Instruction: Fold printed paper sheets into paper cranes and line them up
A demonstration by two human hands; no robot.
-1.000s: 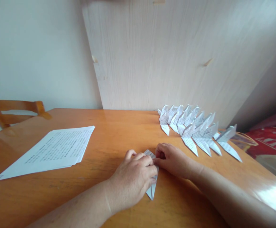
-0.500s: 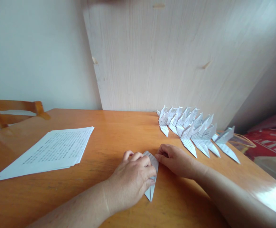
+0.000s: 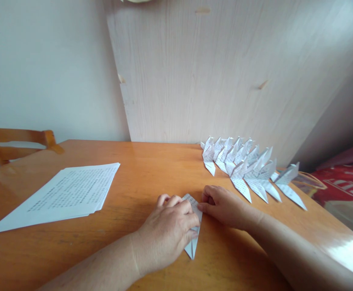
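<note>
Tabletop point(image 3: 161, 165): orange-brown wood; pale wood-grain board point(image 3: 212, 72) beyond its far edge.
Folded paper point(image 3: 192, 247): landmark for all places below; narrow, lying on the tabletop in front of me, middle hidden by fingers.
Long axis: runs nearly straight away from me, pointed tip toward me, printed end toward the board.
Left hand point(image 3: 173, 226): nearer of my two; palm down over the folded paper from its left, fingers bent, slightly spread. Judged as pressing, not pinching.
Right hand point(image 3: 221, 204): at the folded paper's right edge, toward the printed end; fingers curled, thumb at the edge. Cannot tell whether paper is pinched.
Key relation: left covers the body, right meets only the edge; folded paper lies directly left of my right thumb.
Standing paper pieces point(image 3: 239, 169): clustered beyond and right of the folded paper.
Printed sheets point(image 3: 73, 190): flat stack, well left of it.
</note>
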